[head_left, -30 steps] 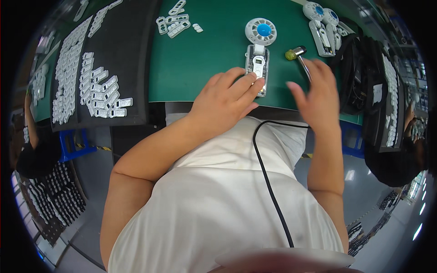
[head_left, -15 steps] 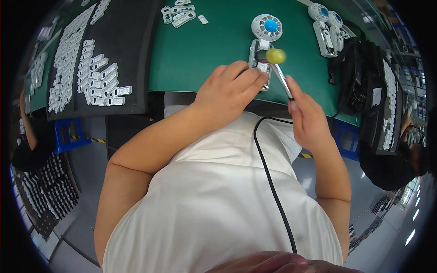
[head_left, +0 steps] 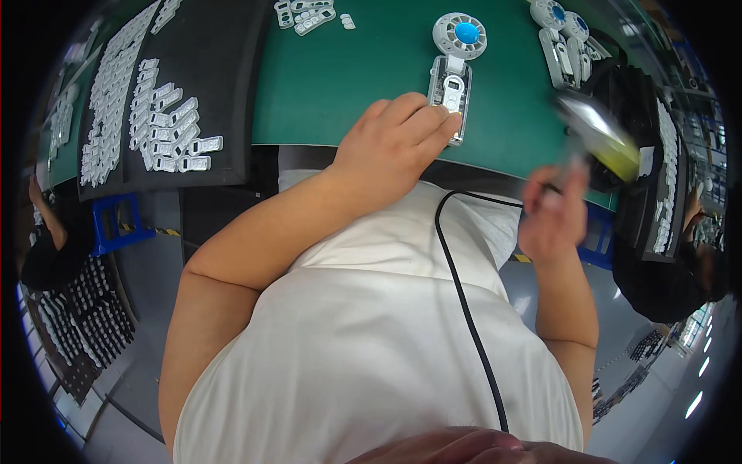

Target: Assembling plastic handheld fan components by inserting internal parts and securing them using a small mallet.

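Note:
A handheld fan (head_left: 460,37) with a white round head and a blue centre lies on the green table. Its clear handle casing (head_left: 437,80) points toward me. A white cover strip (head_left: 453,89) with a small dark window rests in or on that casing. My left hand (head_left: 396,143), fingers closed together, holds the strip's near end and hides it partly. To the right, my right hand (head_left: 553,209) is wrapped round the handle of a small hammer (head_left: 595,127). The hammer head is raised and motion-blurred, metallic with a yellow face, apart from the fan.
Many white covers (head_left: 174,127) lie in rows on a black mat (head_left: 224,85) at left. Loose white parts (head_left: 313,17) sit at the far edge. More fans (head_left: 553,46) and a black bag (head_left: 610,100) are at right. A black cable (head_left: 464,294) crosses my shirt.
My right hand has swung the hammer up and right, away from the fan. The white strip, largely hidden before, now shows. My left hand stays at the fan handle's near end.

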`<state>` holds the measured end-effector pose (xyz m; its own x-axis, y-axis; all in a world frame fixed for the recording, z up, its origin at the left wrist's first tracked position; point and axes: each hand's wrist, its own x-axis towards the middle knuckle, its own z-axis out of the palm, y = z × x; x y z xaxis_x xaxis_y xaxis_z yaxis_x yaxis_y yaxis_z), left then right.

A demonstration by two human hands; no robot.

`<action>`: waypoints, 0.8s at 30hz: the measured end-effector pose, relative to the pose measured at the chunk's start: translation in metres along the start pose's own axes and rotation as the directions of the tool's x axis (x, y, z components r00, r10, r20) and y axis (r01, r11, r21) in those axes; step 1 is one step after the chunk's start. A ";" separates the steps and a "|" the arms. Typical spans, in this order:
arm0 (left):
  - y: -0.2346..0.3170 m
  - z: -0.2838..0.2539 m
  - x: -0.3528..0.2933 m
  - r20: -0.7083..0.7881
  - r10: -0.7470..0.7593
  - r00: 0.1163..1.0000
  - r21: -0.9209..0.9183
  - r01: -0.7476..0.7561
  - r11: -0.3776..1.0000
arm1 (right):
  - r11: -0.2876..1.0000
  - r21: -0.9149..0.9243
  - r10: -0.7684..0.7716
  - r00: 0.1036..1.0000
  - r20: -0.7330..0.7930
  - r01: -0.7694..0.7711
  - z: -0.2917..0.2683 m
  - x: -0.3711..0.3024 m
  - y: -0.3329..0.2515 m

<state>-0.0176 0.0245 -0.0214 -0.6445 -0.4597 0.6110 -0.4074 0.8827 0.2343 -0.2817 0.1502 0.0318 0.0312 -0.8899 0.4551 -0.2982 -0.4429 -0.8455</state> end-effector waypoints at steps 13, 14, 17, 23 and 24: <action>-0.005 -0.016 0.012 0.125 -0.079 0.989 -0.174 0.101 0.980 | 0.805 -0.460 0.421 0.907 -0.002 -0.375 0.001 0.017 0.009; -0.006 -0.016 0.014 0.122 -0.092 0.988 -0.169 0.112 0.979 | 0.808 -0.474 0.409 0.912 0.027 -0.349 0.004 0.017 0.008; -0.007 -0.013 0.014 0.126 -0.099 0.987 -0.151 0.118 0.981 | 0.811 -0.504 0.389 0.917 0.089 -0.296 0.013 0.027 0.009; -0.008 -0.012 0.012 0.127 -0.091 0.988 -0.110 0.106 0.988 | 0.812 -0.540 0.374 0.908 0.188 -0.222 0.021 0.045 0.002; -0.008 -0.012 0.012 0.128 -0.095 0.987 -0.111 0.110 0.988 | 0.812 -0.540 0.376 0.907 0.191 -0.223 0.022 0.047 0.003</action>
<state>-0.0145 0.0133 -0.0074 -0.6804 -0.5504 0.4838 -0.4015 0.8323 0.3823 -0.2598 0.1052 0.0446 0.0982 -0.9943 0.0413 -0.7642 -0.1020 -0.6369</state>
